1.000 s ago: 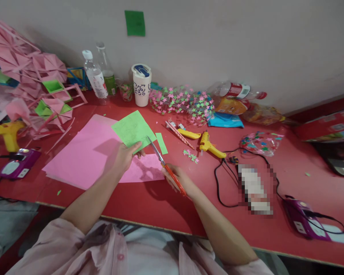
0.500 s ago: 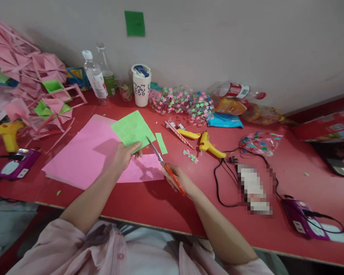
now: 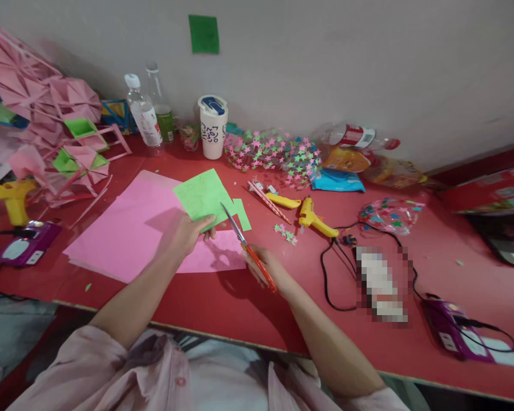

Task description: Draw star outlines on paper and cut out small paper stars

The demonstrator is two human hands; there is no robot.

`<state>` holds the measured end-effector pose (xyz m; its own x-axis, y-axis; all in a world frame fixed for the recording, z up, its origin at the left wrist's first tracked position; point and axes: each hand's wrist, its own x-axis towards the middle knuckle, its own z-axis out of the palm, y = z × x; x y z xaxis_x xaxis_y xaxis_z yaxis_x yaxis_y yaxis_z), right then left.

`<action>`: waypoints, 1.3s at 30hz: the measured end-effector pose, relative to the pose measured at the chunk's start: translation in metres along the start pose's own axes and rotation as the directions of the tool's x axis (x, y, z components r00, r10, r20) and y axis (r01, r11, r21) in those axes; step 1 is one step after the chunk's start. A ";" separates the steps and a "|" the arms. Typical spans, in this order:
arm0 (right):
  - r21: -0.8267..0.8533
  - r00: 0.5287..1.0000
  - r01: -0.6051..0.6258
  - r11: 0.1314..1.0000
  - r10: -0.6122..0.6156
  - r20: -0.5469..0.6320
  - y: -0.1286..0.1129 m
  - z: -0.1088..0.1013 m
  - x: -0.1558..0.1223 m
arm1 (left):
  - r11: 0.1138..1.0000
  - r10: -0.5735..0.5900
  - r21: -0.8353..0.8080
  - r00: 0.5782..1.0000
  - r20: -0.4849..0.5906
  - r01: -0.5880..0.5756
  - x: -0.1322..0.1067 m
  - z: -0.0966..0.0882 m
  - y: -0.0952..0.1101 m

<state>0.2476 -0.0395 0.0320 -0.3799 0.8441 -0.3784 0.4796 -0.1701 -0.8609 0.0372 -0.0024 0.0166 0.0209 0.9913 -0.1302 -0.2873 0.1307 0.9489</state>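
Observation:
My left hand [image 3: 187, 234] pinches the near edge of a green paper sheet [image 3: 202, 195] with pencil marks, held just above a large pink sheet [image 3: 128, 228] on the red table [image 3: 240, 302]. My right hand [image 3: 266, 267] grips orange-handled scissors [image 3: 248, 246]; the blades point up and away, their tips right beside the green sheet's right edge. A narrow green strip [image 3: 242, 214] lies on the table behind the blades.
At the back stand two bottles [image 3: 142, 119] and a white cup [image 3: 213, 127], beside a heap of paper stars [image 3: 274, 153]. A yellow glue gun [image 3: 313, 218], cutter [image 3: 282, 200], black cable [image 3: 332, 268], purple power strips [image 3: 454, 334] and pink paper constructions [image 3: 47, 114] surround the work area.
The green sheet has shifted slightly right toward the scissor blades, closing the gap to the cut strip. The right hand with the scissors has barely moved.

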 end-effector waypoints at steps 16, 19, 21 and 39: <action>0.093 0.999 -0.048 0.995 0.045 0.026 0.000 0.003 -0.001 | 1.000 -0.006 -0.009 1.000 0.019 0.006 -0.005 0.010 0.002; 0.092 0.999 -0.044 0.995 0.043 0.014 0.000 0.004 0.000 | 0.999 -0.025 -0.024 1.000 0.013 0.025 -0.006 0.012 0.003; 0.100 0.999 -0.043 0.994 0.042 0.012 0.000 0.004 0.000 | 0.999 -0.026 -0.019 1.000 0.011 0.026 -0.006 0.012 0.003; 0.095 1.000 0.016 0.995 -0.016 -0.009 0.005 0.003 -0.001 | 0.998 -0.061 -0.008 0.996 0.063 0.062 -0.011 0.016 0.010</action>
<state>0.2476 -0.0425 0.0269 -0.3806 0.8510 -0.3619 0.3956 -0.2039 -0.8955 0.0497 -0.0117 0.0317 0.0984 0.9806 -0.1696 -0.2932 0.1915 0.9367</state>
